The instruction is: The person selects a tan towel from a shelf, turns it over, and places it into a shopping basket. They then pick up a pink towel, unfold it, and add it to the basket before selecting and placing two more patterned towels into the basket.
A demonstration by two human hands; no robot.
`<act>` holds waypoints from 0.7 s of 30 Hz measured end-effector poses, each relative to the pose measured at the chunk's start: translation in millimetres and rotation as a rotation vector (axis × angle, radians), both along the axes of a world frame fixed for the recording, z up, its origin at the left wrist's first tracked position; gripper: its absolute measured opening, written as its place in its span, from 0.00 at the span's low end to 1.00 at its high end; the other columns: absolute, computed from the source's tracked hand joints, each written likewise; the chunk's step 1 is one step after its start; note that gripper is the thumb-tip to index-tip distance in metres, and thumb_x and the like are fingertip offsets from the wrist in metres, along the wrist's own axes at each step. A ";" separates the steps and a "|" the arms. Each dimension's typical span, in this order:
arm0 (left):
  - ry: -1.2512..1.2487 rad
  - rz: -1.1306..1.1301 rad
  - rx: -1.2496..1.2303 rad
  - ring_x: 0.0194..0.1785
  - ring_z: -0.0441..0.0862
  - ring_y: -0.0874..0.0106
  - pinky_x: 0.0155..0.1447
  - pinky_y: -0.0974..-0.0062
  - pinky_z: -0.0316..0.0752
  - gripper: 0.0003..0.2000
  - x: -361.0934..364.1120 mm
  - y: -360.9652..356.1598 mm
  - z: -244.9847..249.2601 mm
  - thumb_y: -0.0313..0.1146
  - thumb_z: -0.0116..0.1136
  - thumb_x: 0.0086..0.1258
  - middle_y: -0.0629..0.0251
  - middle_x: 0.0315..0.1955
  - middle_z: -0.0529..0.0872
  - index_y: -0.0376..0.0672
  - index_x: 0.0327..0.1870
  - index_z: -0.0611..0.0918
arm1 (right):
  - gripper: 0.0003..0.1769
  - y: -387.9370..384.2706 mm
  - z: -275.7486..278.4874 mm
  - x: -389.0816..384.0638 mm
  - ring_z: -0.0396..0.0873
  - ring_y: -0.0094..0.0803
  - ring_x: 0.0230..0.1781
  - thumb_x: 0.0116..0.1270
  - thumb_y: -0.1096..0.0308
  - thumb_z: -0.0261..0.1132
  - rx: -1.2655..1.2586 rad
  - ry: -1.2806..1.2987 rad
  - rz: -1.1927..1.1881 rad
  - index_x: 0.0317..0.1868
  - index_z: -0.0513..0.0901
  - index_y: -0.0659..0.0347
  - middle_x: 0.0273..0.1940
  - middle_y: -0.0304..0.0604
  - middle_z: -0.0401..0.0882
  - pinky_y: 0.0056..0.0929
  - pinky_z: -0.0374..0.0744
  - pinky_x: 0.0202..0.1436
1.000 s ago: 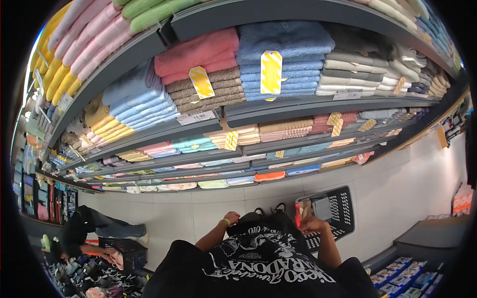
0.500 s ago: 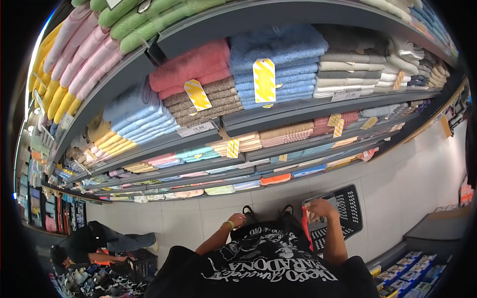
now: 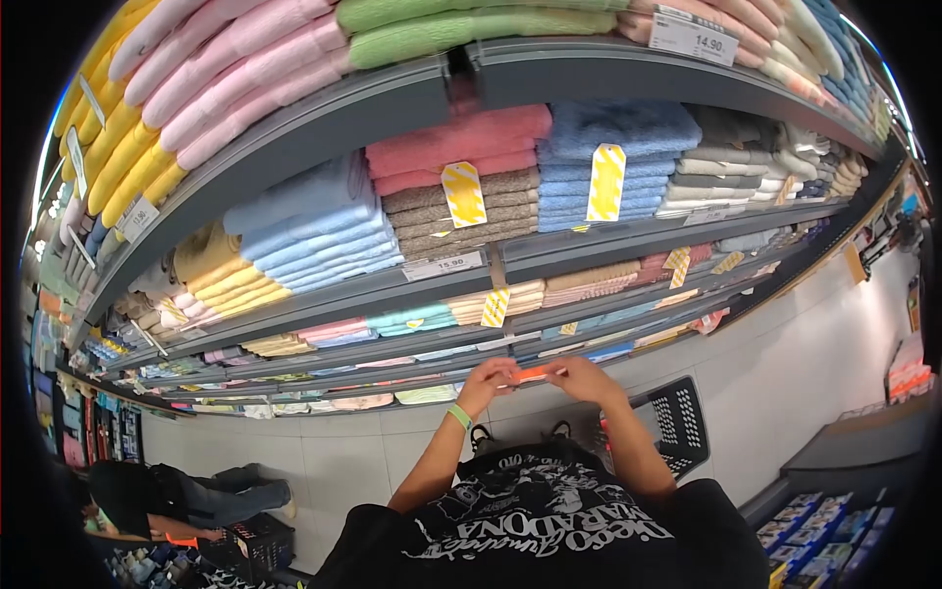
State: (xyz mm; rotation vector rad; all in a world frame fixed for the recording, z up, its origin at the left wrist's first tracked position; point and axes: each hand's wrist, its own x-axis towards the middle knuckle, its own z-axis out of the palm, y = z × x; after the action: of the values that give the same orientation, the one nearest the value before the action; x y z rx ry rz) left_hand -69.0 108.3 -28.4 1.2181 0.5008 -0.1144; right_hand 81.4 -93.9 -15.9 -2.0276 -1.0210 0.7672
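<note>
Evidently, both forearms extend ahead of the dark shirt (image 3: 549, 530), bringing the left hand (image 3: 483, 386), above a green wristband (image 3: 460, 416), and the right hand (image 3: 587, 380) near each other. Their fingers are bent inward, partly closed; whether either pinches something small, I cannot tell. An orange patch (image 3: 534, 373) fills the gap between them, perhaps a folded cloth on the low shelving behind rather than something held. A dark basket (image 3: 679, 424) sits on the floor beside the right forearm, leaving both hands free of its weight. Beyond, folded towels (image 3: 618, 128) are stacked in columns, a striped tag (image 3: 606, 183) facing outward, presumably for easy reading. Farther left, another person (image 3: 147, 496) bends near a second basket (image 3: 257, 545).
</note>
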 end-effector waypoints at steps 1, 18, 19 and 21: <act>-0.049 0.037 -0.026 0.52 0.83 0.68 0.56 0.70 0.78 0.13 2.8 3.9 9.9 0.28 0.49 0.75 0.62 0.52 0.83 0.42 0.59 0.76 | 0.14 14.0 12.1 -6.6 0.83 0.35 0.37 0.66 0.63 0.65 0.087 0.079 -0.080 0.47 0.83 0.62 0.40 0.44 0.86 0.32 0.79 0.41; -0.243 0.228 -0.039 0.49 0.84 0.66 0.51 0.73 0.79 0.13 0.9 41.1 66.3 0.23 0.49 0.72 0.58 0.49 0.84 0.39 0.55 0.76 | 0.19 121.3 54.5 1.9 0.78 0.25 0.46 0.66 0.70 0.65 0.657 0.680 -0.573 0.55 0.73 0.65 0.51 0.43 0.81 0.25 0.77 0.49; -0.243 0.226 -0.038 0.49 0.84 0.66 0.51 0.73 0.78 0.12 0.3 41.8 66.7 0.23 0.49 0.72 0.59 0.49 0.85 0.40 0.55 0.76 | 0.16 124.1 54.7 1.5 0.79 0.25 0.46 0.67 0.68 0.66 0.668 0.695 -0.569 0.52 0.74 0.63 0.49 0.43 0.82 0.25 0.77 0.49; -0.254 0.226 -0.044 0.49 0.84 0.67 0.51 0.73 0.78 0.12 0.6 42.8 65.0 0.23 0.49 0.72 0.60 0.49 0.85 0.40 0.55 0.77 | 0.16 130.5 66.3 -0.5 0.79 0.25 0.47 0.67 0.67 0.66 0.636 0.748 -0.550 0.51 0.74 0.63 0.49 0.43 0.82 0.25 0.77 0.49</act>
State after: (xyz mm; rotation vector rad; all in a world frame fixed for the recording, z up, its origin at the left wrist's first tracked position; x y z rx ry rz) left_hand -68.4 151.1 36.6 1.1064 0.4077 0.2184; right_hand 81.0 36.6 50.4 -1.2054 -0.1977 0.6893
